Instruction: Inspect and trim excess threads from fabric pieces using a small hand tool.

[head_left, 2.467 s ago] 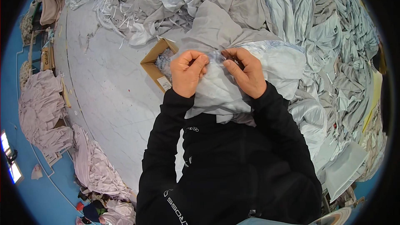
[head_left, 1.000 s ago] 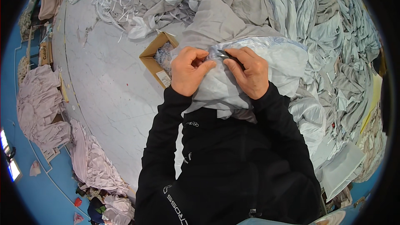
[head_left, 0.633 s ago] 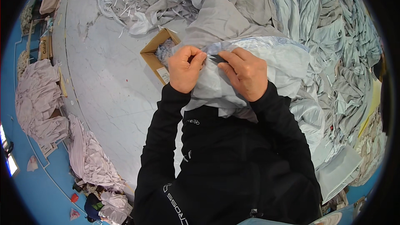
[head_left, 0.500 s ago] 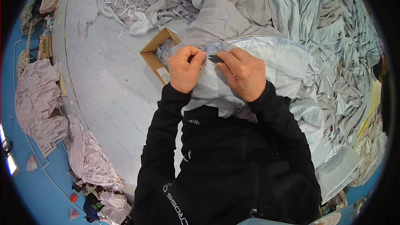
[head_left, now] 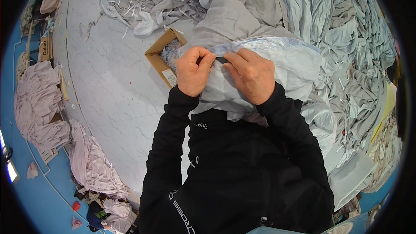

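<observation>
Little is changed from the earlier frames: the grey fabric heap (head_left: 277,4) is spread over the far and right counter (head_left: 108,86), and the pale blue cloth (head_left: 286,63) is still bunched before the chest. The open carton (head_left: 162,54) lies just left of it. The left hand (head_left: 194,71) has closed tighter, fingers (head_left: 203,58) pinched on the cloth's edge. The right hand (head_left: 251,76) is curled, fingertips (head_left: 229,60) pressing the same fold.

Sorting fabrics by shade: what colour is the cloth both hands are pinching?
Pale blue-white, slightly mottled cloth; head view shows it.
</observation>
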Demonstrator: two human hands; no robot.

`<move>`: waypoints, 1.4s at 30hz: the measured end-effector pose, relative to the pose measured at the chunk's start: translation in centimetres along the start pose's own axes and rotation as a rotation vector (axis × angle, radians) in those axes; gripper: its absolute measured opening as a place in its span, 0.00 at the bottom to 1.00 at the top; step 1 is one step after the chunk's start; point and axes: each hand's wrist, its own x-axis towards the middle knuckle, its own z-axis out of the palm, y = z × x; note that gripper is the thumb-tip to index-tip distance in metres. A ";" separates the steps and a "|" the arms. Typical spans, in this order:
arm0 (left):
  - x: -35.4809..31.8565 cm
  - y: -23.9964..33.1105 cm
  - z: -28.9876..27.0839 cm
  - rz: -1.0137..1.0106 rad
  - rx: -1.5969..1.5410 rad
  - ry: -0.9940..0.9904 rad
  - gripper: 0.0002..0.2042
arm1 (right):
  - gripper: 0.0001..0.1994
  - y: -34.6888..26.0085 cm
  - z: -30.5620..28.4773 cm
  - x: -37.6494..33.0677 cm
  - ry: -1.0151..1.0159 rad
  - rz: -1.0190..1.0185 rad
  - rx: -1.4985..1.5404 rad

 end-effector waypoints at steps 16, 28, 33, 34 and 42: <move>-1.1 -3.1 -10.3 -0.062 -0.144 0.291 0.05 | 0.12 1.9 -1.1 -0.9 0.050 0.152 0.263; -1.1 -1.2 -2.3 0.383 0.384 0.186 0.15 | 0.13 2.1 -1.2 -1.5 0.032 0.209 0.317; -0.9 -1.0 1.5 0.378 0.363 0.153 0.10 | 0.13 1.7 -0.6 -1.4 0.049 0.204 0.350; -0.7 -1.2 1.4 0.379 0.362 0.155 0.10 | 0.13 1.8 -0.5 -1.3 0.048 0.203 0.349; -1.1 -5.3 -4.8 0.359 0.468 0.386 0.02 | 0.12 2.6 -1.3 -1.7 0.075 0.256 0.383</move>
